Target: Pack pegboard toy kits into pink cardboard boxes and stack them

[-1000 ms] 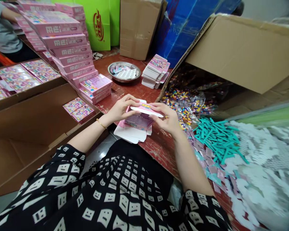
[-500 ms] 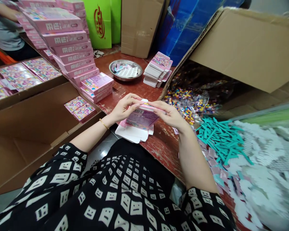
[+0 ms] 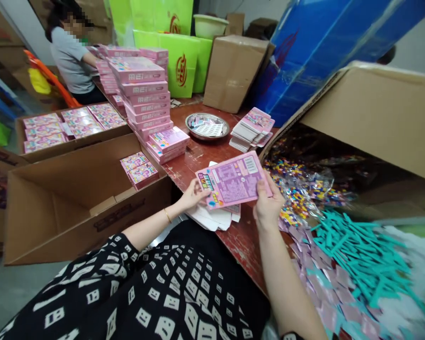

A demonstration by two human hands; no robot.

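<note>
A flat pink box (image 3: 230, 182), its printed back with a barcode facing up, is held between my two hands above the table edge. My left hand (image 3: 193, 196) grips its left end, thumb on top. At the right end, my right hand (image 3: 269, 205) pinches it with the thumb across the printed face. Under the box lie flattened cartons (image 3: 210, 219) with white insides, partly hidden by it. A stack of pink boxes (image 3: 147, 101) stands on the red table (image 3: 198, 158), beyond my left hand.
Left of the table, an open carton (image 3: 56, 189) holds several small boxes (image 3: 139, 170). A metal bowl (image 3: 207, 126) and a card stack (image 3: 251, 127) lie ahead. Bagged coloured beads (image 3: 304, 186), teal sticks (image 3: 361, 255) and small packets (image 3: 326, 283) spread rightward. A co-worker (image 3: 71, 56) sits far left.
The box has turned from edge-up to face-up, and my right hand has shifted to its right end. My view has swung up and left, bringing the co-worker further into sight.
</note>
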